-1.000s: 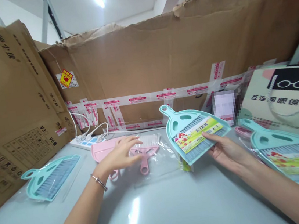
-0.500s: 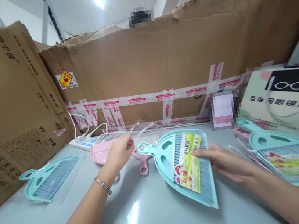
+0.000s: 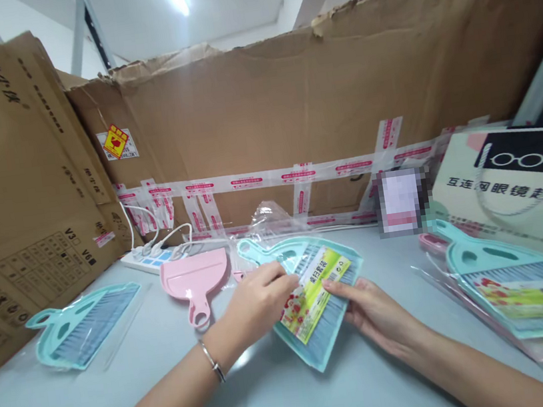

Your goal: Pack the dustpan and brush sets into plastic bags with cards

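My right hand (image 3: 374, 307) grips the right edge of a turquoise dustpan (image 3: 318, 355), with its thumb on top. A matching hand brush with grey-blue bristles (image 3: 335, 312) lies nested in the pan. Across the bristles runs a yellow-green printed label card (image 3: 318, 298). My left hand (image 3: 259, 299) is closed at the card's left side, its fingertips pinched against it and partly hidden. A pink dustpan (image 3: 195, 275) lies on the table left of my left hand. Behind that hand, a bit of another pink piece (image 3: 239, 275) shows.
At the left lies a bagged turquoise dustpan set (image 3: 84, 327); more bagged sets (image 3: 523, 269) lie at the right. Clear plastic wrap (image 3: 273, 216) and a white power strip (image 3: 148, 260) are at the back. Cardboard (image 3: 248, 112) walls the grey table (image 3: 378, 390). A paper bag (image 3: 507, 190) stands right.
My left hand has come right and down from the plastic wrap onto the label card. The turquoise set has shifted left and turned. The pink dustpan is now more visible.
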Motion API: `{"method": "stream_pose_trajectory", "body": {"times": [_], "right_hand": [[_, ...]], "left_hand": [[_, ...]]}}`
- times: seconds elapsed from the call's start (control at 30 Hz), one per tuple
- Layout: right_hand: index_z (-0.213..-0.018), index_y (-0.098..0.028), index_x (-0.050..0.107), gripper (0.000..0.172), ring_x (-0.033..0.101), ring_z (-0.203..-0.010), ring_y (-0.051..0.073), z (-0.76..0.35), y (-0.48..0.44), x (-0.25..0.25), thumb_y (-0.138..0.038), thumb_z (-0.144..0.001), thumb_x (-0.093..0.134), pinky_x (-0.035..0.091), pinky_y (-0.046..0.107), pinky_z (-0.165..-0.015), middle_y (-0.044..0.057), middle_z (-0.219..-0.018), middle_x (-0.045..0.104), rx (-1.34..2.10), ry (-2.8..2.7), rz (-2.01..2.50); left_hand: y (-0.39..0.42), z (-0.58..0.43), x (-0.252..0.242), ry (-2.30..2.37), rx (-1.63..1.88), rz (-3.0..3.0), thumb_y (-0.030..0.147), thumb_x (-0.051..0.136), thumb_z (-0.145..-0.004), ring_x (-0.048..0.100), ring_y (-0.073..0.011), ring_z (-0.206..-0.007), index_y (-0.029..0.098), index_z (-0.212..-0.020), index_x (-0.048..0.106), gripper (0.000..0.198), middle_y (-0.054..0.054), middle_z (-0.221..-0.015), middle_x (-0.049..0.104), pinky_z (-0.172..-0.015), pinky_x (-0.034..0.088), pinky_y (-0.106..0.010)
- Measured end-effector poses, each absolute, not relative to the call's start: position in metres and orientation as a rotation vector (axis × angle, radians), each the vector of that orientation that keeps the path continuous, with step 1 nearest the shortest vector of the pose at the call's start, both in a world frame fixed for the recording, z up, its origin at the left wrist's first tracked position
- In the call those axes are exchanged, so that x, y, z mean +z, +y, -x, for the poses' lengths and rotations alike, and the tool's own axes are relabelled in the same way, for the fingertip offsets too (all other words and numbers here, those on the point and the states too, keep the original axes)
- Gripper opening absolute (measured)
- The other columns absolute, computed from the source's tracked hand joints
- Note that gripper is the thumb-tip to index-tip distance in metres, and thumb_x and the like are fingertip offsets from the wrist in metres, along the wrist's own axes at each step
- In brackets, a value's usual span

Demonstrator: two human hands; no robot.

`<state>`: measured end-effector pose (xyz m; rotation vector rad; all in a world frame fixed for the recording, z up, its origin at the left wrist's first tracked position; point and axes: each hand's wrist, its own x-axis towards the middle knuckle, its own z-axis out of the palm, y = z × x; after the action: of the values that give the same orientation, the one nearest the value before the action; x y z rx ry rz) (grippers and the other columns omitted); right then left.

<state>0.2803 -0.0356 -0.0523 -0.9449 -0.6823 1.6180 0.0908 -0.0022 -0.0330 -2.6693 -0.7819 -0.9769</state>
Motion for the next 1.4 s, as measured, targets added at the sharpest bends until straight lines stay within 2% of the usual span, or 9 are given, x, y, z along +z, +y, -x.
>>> {"method": "stream_pose_trajectory", "body": {"times": [0.27,0.43,0.53,0.67,0.73,0.87,1.0,1.17,1.4], "right_hand": [[-0.092,-0.015,0.065,0.028,0.069,-0.078,0.020,-0.284,-0.030,-0.055,-0.014,-0.064,0.073,0.058,0.026,-0.066,0.007,-0.087,0.073,1.529,-0.535,0.856],[-0.094,-0.015,0.065,0.029,0.069,-0.080,0.020,-0.275,-0.034,-0.057,-0.018,-0.066,0.073,0.058,0.026,-0.068,0.006,-0.088,0.073,1.604,-0.622,0.813],[-0.098,-0.016,0.064,0.034,0.069,-0.080,0.020,-0.275,-0.033,-0.057,-0.016,-0.065,0.073,0.058,0.027,-0.068,0.005,-0.088,0.073,1.559,-0.563,0.811],[-0.102,-0.020,0.062,0.035,0.069,-0.080,0.020,-0.279,-0.026,-0.053,-0.011,-0.068,0.068,0.059,0.028,-0.068,0.003,-0.088,0.073,1.475,-0.436,0.783],[-0.102,-0.020,0.061,0.034,0.069,-0.080,0.019,-0.277,-0.023,-0.049,-0.009,-0.070,0.064,0.059,0.028,-0.067,0.003,-0.088,0.073,1.470,-0.395,0.773],[-0.100,-0.020,0.061,0.032,0.069,-0.081,0.019,-0.266,-0.018,-0.041,-0.010,-0.070,0.065,0.059,0.027,-0.067,0.003,-0.090,0.072,1.505,-0.450,0.762],[-0.094,-0.018,0.063,0.028,0.068,-0.079,0.018,-0.261,-0.010,-0.040,-0.015,-0.067,0.070,0.058,0.025,-0.064,0.004,-0.088,0.072,1.489,-0.588,0.831],[-0.083,-0.016,0.064,0.018,0.067,-0.072,0.014,-0.283,0.004,-0.044,-0.026,-0.070,0.070,0.055,0.019,-0.058,0.004,-0.082,0.072,1.448,-0.662,0.963],[-0.094,-0.011,0.062,0.022,0.068,-0.066,0.018,-0.300,0.010,-0.049,-0.012,-0.073,0.062,0.057,0.029,-0.060,0.008,-0.078,0.072,1.619,-0.801,0.974]], "left_hand": [[0.001,-0.085,-0.026,-0.804,-1.133,2.654,0.020,0.043,-0.090,0.055,-0.0119,-0.068,0.015,-0.093,0.063,0.021,-0.005,-0.077,0.059,-0.060,0.047,-0.024],[-0.010,-0.095,-0.028,-0.644,-0.849,2.699,0.012,0.041,-0.088,0.052,-0.0123,-0.064,0.019,-0.090,0.064,0.024,-0.003,-0.072,0.060,-0.057,0.041,-0.026],[-0.011,-0.092,-0.027,-0.707,-1.029,2.585,0.020,0.049,-0.087,0.056,-0.0164,-0.083,0.024,-0.107,0.057,0.022,-0.004,-0.091,0.062,-0.072,0.044,-0.032],[-0.005,-0.084,-0.021,-1.331,-1.732,2.243,0.038,0.060,-0.079,0.042,-0.0268,-0.120,0.027,-0.131,0.031,0.061,-0.012,-0.133,0.040,-0.093,0.040,-0.044],[-0.003,-0.086,-0.022,-1.692,-1.945,2.415,0.042,0.058,-0.079,0.048,-0.0274,-0.115,0.023,-0.132,0.028,0.063,-0.016,-0.132,0.040,-0.085,0.047,-0.042],[-0.007,-0.099,-0.032,-1.940,-2.048,3.057,0.039,0.059,-0.078,0.061,-0.0220,-0.092,0.020,-0.119,0.041,0.049,-0.012,-0.110,0.059,-0.065,0.053,-0.031],[-0.002,-0.098,-0.035,-1.982,-2.321,2.929,0.035,0.063,-0.075,0.062,-0.0171,-0.076,0.020,-0.111,0.046,0.043,-0.007,-0.098,0.063,-0.055,0.051,-0.027],[0.014,-0.078,-0.030,-1.990,-2.113,3.195,0.036,0.063,-0.074,0.056,-0.0107,-0.050,0.022,-0.114,0.045,0.046,-0.004,-0.084,0.063,-0.037,0.044,-0.022],[0.010,-0.079,-0.029,-2.243,-2.010,3.170,0.037,0.066,-0.070,0.056,-0.0123,-0.049,0.021,-0.117,0.047,0.053,-0.003,-0.079,0.061,-0.032,0.038,-0.019]]}}
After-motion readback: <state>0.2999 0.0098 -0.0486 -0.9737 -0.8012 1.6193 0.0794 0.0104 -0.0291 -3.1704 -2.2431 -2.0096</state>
